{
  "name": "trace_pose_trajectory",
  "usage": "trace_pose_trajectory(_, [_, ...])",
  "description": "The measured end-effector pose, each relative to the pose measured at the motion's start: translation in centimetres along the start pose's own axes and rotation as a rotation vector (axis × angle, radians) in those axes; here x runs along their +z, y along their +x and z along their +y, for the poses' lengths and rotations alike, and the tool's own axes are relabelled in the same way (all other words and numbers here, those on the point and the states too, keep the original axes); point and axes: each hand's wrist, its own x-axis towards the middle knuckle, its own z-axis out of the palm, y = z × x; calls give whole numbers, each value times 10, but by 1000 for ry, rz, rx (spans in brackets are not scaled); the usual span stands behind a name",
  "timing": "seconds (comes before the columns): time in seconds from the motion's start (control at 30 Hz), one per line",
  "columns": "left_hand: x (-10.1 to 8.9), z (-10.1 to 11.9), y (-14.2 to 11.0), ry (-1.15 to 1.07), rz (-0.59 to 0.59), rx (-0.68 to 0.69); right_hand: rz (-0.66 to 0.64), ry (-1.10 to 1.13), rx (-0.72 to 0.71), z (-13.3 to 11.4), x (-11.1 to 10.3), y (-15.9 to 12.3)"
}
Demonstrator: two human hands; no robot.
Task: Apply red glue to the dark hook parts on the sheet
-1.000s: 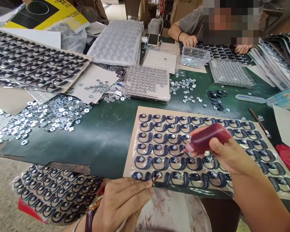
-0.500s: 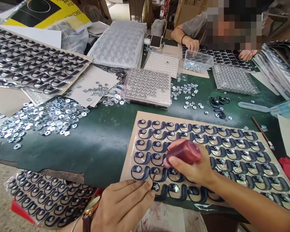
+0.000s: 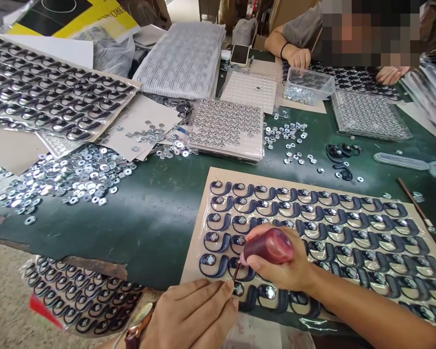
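Gripping red bottle (image 3: pixel 271 245) w/ R hand (image 3: pixel 285 274); pinching thin stick (image 3: pixel 236 272) w/ L hand (image 3: pixel 191 310), nr bottle. Found dark hooks (image 3: pixel 223 266) on card (image 3: pixel 201 220) beneath both grips, washers (image 3: pixel 90 172) well left.

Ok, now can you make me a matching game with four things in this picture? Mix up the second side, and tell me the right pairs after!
1. bottle
2. thin stick
3. phone
4. clear box

A. pinched in the left hand
B. has small metal pieces inside
C. dark red, gripped in the right hand
D. lying with a dark screen facing up

Pairs: 1-C, 2-A, 3-D, 4-B
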Motion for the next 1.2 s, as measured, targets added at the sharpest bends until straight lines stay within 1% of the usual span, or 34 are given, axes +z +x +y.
trace_pose_trajectory(0.2, [0,-1,0,1,-6,9,59,-81,37,-4,-1,2])
trace_pose_trajectory(0.37, [-1,-1,3,0,-6,16,82,-122,25,-5,-2,2])
trace_pose_trajectory(0.53, [2,-2,-5,-3,-10,12,117,-187,39,-7,-5,3])
trace_pose_trajectory(0.63, [4,-2,-8,2,-20,21,119,-180,52,-8,-5,2])
trace_pose_trajectory(0.8, [4,0,-9,2,-35,7,112,-102,79,-7,-6,-1])
trace_pose_trajectory(0.87, [4,1,-11,-4,-21,-10,112,-113,74,-7,-6,-1])
trace_pose_trajectory(1.03, [5,1,-13,-16,-62,8,105,-122,79,-7,-6,1])
trace_pose_trajectory(1.2, [5,1,-12,-19,-26,-13,104,-169,79,-5,-5,0])
